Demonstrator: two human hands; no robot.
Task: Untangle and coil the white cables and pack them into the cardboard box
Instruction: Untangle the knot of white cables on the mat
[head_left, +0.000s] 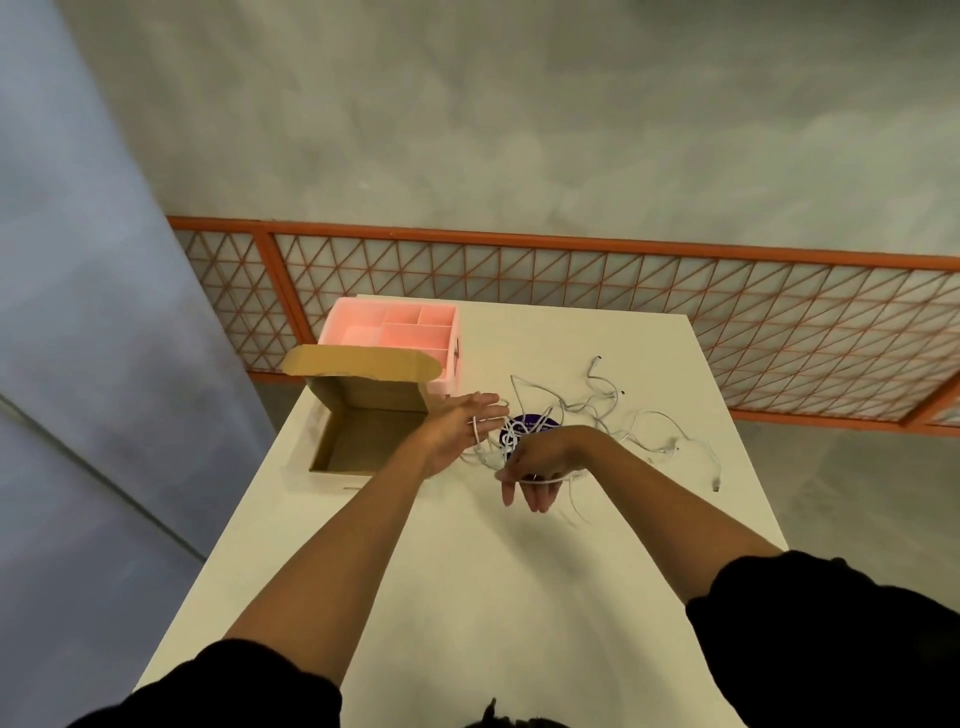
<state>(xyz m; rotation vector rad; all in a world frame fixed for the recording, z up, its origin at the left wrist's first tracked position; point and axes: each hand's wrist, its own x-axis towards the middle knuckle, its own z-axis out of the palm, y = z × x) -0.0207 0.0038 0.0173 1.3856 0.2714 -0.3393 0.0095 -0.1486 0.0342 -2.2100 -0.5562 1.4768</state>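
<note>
A tangle of thin white cables (602, 410) lies on the white table (467, 571), spread to the right of an open cardboard box (363, 415). My left hand (462, 426) is held flat with straight fingers beside the box, and a cable strand loops around its fingers. My right hand (535, 467) hangs palm down just right of it. Its thumb and forefinger pinch a white cable strand that runs under the hand. The box's lid stands up at the back and its inside looks empty.
A pink compartment organizer (400, 332) stands behind the box at the table's far left corner. A dark purple round object (530, 423) lies under the cables. An orange mesh railing (623, 291) runs beyond the table's far edge.
</note>
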